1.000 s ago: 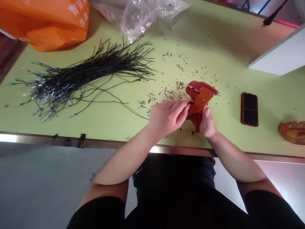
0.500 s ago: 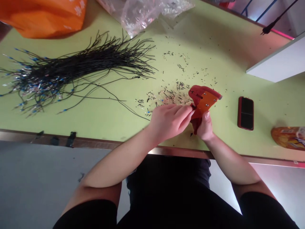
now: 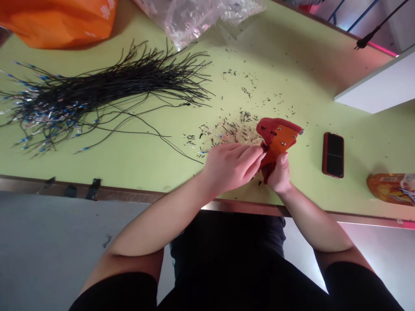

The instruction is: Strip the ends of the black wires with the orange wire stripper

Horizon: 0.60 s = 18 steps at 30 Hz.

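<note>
The right hand [image 3: 279,175] is wrapped tight around the handles of a red wire stripper [image 3: 275,139], held just above the green surface [image 3: 145,160] near its front edge. The left hand [image 3: 231,166] pinches a thin black wire [image 3: 181,152] at the tool's mouth. Stripped bits [image 3: 227,129] litter the surface behind.

bright, even daylight | soft shadows | slight blur | wide-angle edge distortion
</note>
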Tool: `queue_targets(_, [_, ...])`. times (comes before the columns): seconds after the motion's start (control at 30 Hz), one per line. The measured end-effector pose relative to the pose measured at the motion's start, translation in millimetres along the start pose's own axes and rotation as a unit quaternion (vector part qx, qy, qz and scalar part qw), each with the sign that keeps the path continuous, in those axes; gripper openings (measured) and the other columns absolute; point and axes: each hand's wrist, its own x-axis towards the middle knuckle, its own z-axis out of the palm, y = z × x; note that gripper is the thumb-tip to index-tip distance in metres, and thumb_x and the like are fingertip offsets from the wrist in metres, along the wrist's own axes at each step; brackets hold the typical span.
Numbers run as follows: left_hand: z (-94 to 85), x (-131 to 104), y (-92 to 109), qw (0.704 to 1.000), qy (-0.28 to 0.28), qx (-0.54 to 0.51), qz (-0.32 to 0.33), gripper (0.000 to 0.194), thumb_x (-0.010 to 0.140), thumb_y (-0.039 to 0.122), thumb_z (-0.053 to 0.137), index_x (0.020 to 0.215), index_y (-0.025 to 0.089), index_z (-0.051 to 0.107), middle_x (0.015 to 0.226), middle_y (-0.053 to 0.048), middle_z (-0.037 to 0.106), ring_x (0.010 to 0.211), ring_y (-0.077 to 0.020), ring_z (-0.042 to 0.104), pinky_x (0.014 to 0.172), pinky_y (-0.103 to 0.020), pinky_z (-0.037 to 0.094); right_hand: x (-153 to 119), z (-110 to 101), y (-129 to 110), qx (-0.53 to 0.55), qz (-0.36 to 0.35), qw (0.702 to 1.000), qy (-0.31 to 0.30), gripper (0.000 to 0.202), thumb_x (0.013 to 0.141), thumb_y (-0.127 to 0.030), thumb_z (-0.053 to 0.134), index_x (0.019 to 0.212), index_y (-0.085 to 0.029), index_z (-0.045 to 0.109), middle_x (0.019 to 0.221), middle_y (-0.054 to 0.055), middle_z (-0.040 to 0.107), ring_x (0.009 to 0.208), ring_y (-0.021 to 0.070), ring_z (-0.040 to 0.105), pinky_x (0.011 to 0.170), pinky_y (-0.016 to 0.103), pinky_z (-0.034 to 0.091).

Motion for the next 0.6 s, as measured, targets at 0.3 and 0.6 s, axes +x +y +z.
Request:
queue_targets(0.3, [1.1, -0.7, -1.8, 0.999, 0.007, -0.036, -0.029, 0.013, 0.109, 0.024, 0.057, 0.098, 0.024, 0.065, 0.068, 0.004, 0.071, 0.056, -0.0100, 0.061, 0.054, -0.027, 0.036, 5.3, 1.4, -17.7, 0.040, -0.070, 0.996, 0.043, 0.080, 0.085, -0.105, 0.042, 0.089, -0.029, 0.068, 0.061, 0.003, 0.062, 0.059, 0.0278, 0.068, 0.050, 0.042, 0.060])
queue_targets(0.6, [-20.3, 5.8, -20.5, 0.966, -0.031, -0.179, -0.183, 0.019, 0.115, 0.029, 0.042, 0.113, 0.023, 0.060, 0.074, 0.003, 0.069, 0.057, -0.0103, 0.060, 0.060, -0.026, 0.047, 15.6, -42.7, -41.9, 0.104, 0.025, 0.978, -0.177, 0.092, 0.077, -0.108, 0.049, 0.097, -0.021, 0.071, 0.064, 0.001, 0.067, 0.054, 0.0211, 0.068, 0.057, 0.038, 0.066])
